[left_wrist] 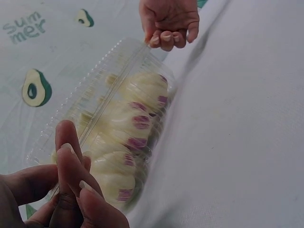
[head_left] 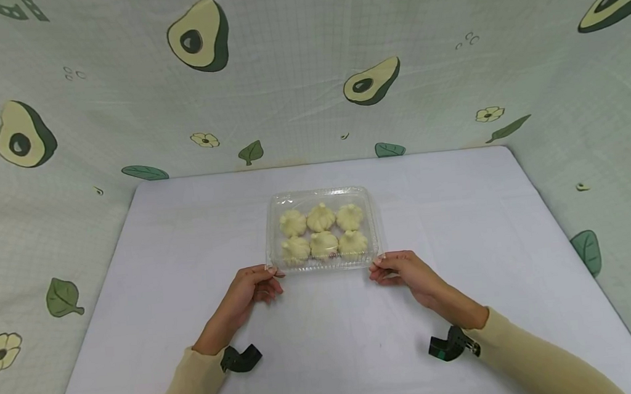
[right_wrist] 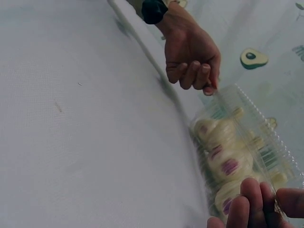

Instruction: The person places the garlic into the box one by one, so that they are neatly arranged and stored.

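Observation:
A clear plastic clamshell container (head_left: 320, 195) sits in the middle of the white table, its lid down. Inside are several pale garlic bulbs (head_left: 321, 217) in two rows; purple patches show on the bulbs (left_wrist: 140, 121) in the left wrist view. My left hand (head_left: 253, 288) pinches the near left corner of the container's rim between thumb and fingers. At the near right corner, my right hand (head_left: 407, 271) pinches the rim the same way. Fingers partly cover the container's near ends in both wrist views.
The white-covered table (head_left: 328, 357) reaches out on all sides of the container. Behind it and at both sides hangs a pale cloth (head_left: 294, 69) printed with avocados and leaves. A dark wrist device sits at each cuff.

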`<state>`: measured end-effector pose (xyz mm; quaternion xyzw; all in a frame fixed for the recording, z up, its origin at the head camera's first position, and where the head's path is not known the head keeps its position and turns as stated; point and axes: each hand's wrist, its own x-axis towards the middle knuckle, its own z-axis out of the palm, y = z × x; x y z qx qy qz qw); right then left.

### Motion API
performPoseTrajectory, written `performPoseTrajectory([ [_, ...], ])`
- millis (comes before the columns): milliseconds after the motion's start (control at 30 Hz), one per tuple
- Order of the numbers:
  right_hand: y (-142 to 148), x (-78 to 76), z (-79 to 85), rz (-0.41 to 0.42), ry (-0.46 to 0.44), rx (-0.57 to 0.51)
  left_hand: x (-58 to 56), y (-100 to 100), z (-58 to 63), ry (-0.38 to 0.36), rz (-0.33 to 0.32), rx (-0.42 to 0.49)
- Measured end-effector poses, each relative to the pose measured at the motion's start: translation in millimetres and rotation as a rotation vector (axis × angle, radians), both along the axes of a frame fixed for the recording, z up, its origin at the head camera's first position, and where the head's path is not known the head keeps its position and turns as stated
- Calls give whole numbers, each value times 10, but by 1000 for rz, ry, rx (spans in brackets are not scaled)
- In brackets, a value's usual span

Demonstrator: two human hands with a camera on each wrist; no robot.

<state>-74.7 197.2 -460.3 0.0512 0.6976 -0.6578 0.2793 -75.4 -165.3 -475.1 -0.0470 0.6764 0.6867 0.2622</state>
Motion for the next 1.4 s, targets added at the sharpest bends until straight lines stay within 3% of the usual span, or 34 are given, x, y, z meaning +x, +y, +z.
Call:
performPoseTrajectory([
  [167,6,5,-5,13,-18,-2,3,-11,-11,-2,-16,-11],
  [667,55,-9,18,67,-35,13,-12,-90,-27,-28,-142,-11],
  [1000,138,-21,35,117,17,54,-10,-164,-65,-17,-208,-2],
  [1400,353,-78,81,109,74,125,-26,-302,-43,-7,-184,-34],
])
